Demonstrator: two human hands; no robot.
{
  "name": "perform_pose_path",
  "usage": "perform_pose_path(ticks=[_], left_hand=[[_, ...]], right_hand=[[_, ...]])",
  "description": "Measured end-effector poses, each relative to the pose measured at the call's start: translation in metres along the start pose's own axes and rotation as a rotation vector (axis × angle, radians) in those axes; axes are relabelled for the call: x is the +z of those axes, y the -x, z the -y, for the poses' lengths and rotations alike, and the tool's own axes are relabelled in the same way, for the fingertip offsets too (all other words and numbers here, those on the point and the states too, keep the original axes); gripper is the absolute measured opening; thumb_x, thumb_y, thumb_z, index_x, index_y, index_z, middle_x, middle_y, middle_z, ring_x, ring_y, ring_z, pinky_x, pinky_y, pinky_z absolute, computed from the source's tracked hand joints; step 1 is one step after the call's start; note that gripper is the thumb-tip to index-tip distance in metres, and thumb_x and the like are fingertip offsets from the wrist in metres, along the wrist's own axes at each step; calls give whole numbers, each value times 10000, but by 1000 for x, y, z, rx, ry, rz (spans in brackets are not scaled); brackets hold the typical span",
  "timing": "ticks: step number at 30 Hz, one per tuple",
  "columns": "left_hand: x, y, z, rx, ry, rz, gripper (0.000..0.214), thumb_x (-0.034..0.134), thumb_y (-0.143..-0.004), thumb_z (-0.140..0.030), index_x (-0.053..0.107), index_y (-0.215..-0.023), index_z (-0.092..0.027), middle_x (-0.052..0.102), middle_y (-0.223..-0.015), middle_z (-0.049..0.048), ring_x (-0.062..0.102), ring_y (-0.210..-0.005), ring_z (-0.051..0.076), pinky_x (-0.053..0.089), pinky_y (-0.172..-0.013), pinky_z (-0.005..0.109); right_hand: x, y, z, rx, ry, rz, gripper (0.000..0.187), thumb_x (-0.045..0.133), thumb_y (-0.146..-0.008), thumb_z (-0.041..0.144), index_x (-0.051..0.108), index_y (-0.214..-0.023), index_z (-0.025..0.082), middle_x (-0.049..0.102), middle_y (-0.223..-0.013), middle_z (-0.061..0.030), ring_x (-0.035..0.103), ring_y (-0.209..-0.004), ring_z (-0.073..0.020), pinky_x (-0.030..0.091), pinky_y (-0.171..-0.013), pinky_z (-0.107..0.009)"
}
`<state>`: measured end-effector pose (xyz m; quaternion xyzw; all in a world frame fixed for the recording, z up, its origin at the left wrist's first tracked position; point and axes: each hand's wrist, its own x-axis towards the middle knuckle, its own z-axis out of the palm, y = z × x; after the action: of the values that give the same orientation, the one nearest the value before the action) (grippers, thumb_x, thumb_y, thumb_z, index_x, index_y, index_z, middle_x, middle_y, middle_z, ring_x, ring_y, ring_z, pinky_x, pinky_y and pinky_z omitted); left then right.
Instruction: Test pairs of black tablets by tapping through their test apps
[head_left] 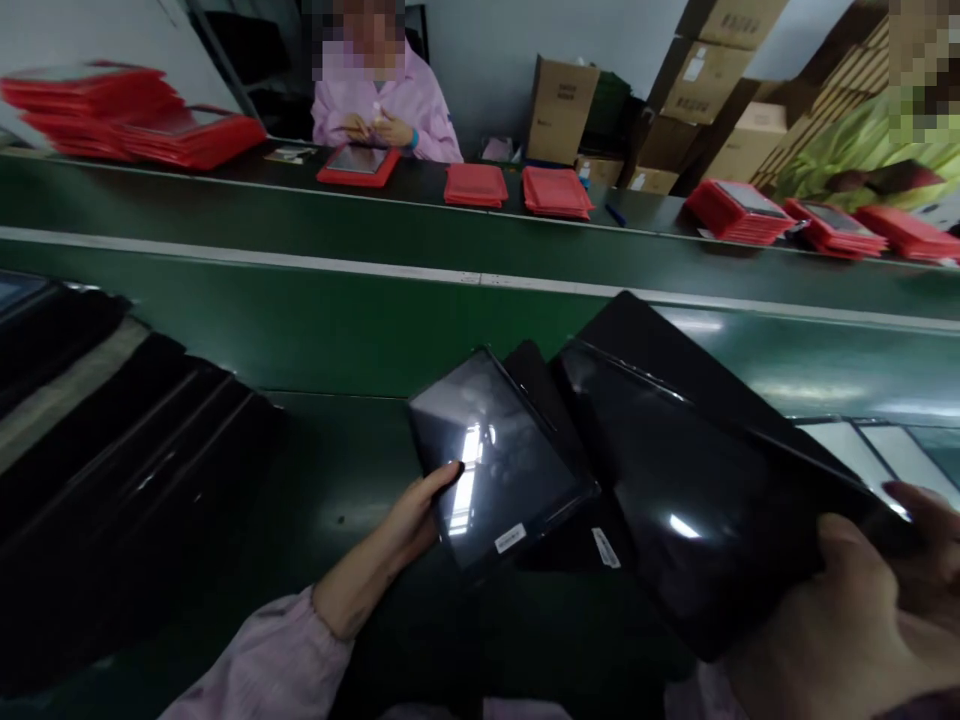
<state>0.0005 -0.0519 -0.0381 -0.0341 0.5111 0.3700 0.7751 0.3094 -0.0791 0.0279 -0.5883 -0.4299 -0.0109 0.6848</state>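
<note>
My left hand [416, 515], 7 o'clock of centre, is gripping a glossy dark rectangular tablet [517, 440]: thumb flat on the face at its left edge, fingers hidden underneath. Left forearm runs in from 7 o'clock, pink sleeve [262, 660] at mid-forearm. Tablet sits near centre, tilted, small white label at its bottom edge.

My right hand [855, 615], 4 o'clock, is pinching a glossy black rectangular panel [712, 480] by its right-hand end: thumb on the face, finger over the far edge, back of hand towards me. Panel slants up to 1 o'clock, matte black flat sheet [645, 325] showing behind it; can't tell if the two are joined. A thin black flat piece [577, 540] with a white sticker sits between tablet and panel, partly under the tablet; can't tell which hand bears it.

Black flat stack [195, 440] at 8–9 o'clock on the dark green work surface [337, 460]. Red flat sleeves [476, 185] on the shelf at 12. Co-worker in pink [427, 100] at 11.
</note>
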Motion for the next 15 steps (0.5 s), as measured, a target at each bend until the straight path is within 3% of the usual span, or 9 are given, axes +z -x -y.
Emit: perform_pose_path(ticks=[3,7,10,15], left_hand=[[12,-4,5,67,-165,-30,216,919,-775,-96,843,-974,-126,874,-888,123,861,-891,312,677,-847,350],[22,-6,5,197,-478,-43,362,1042,-658,-258,845,-942,-152,875,-932,121,847,-937,341,669,-898,401],[34,-3,0,253,-640,-24,451,1059,-636,-368,844,-981,-173,873,-998,116,829,-1046,370,651,-964,425],[63,2,3,267,-736,-60,501,1053,-611,-261,794,-1035,-197,827,-1170,132,728,-1290,422,566,-1138,498]], right_hand=[[-16,5,-9,173,79,-141,280,886,-800,328,741,-1039,353,736,-1135,-32,681,-1259,-353,434,-1259,-614],[-27,10,-24,487,88,-252,394,869,-682,303,678,-1025,318,763,-1094,-31,709,-1145,-297,558,-1051,-472],[-32,18,-39,710,67,-277,500,788,-663,389,664,-1135,281,751,-1110,-28,709,-994,-249,577,-840,-385],[-45,34,-66,974,116,-182,621,831,-599,575,697,-1112,253,709,-899,6,677,-782,-206,557,-645,-323]])
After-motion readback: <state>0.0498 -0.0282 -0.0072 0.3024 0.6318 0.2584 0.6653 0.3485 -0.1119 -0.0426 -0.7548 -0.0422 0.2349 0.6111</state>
